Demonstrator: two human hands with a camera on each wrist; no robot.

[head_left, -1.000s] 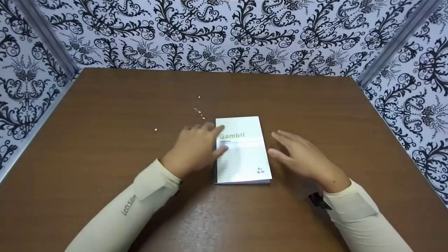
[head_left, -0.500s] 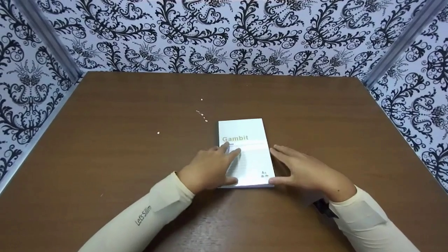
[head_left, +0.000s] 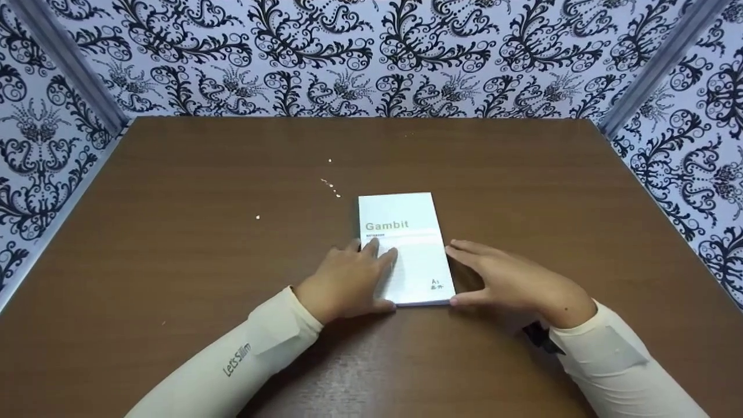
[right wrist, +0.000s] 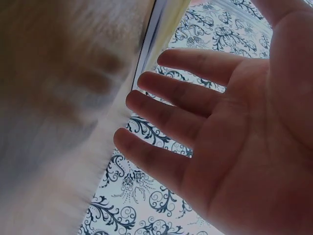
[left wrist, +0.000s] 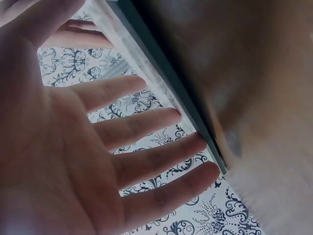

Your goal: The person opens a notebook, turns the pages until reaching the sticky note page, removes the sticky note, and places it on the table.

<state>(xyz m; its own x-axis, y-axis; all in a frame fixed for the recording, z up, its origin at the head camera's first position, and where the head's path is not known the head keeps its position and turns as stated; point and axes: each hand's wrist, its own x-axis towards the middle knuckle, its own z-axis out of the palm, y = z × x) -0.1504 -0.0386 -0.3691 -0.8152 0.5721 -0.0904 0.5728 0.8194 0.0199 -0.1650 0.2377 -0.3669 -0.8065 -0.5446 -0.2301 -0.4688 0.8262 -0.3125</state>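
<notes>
A white notebook [head_left: 412,209] with "Gambit" in gold letters lies flat, centred before me. My left hand [head_left: 348,281] spans its lower left part, fingers spread and mostly straight, index over the cover and thumb along the near edge. In the left wrist view those fingertips come right up to the notebook's dark spine edge [left wrist: 171,81]. On the other side is my right hand [head_left: 514,281], its straight fingers at the right edge and its thumb at the near right corner. The right wrist view shows its fingertips beside the page edge [right wrist: 148,44].
The brown wooden table [head_left: 191,168] carries several small white specks [head_left: 331,185] beyond and left of the notebook. Patterned black-and-white panels [head_left: 325,58] stand around its back and sides.
My left hand has slid nearer and to the right, its thumb now at the near edge. My right hand has come in against the right edge. The notebook stays about where it was.
</notes>
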